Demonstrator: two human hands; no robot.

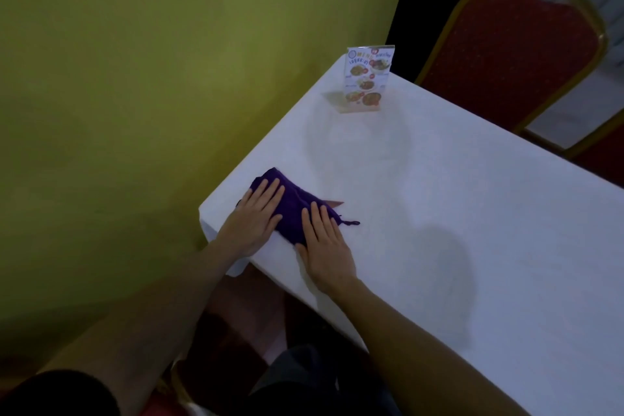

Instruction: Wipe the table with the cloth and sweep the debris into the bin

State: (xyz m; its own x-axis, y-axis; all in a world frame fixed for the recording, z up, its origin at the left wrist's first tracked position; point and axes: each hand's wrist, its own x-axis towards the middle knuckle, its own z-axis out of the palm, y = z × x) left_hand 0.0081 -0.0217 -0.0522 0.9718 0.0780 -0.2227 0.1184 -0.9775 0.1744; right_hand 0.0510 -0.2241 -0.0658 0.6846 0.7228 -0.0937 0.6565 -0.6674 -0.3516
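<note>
Hands flat, I see: left hand [257,217] and right hand [323,242] both open, palms pressing purple cloth [294,204] bunched at the near-left corner of the white table [456,213]. Loose loop trails at its right. Reddish scrap [335,203] just beyond. Bare tabletop rightward; menu stand [366,79] far corner, red chair [513,54] behind.

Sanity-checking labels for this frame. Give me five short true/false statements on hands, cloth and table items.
1. Both hands press flat on the purple cloth. True: left hand, right hand.
2. The cloth lies near the table corner. True.
3. The menu stand lies flat. False: it stands upright.
4. A bin is visible. False: none in view.
5. The chair is blue. False: red, gold frame.
</note>
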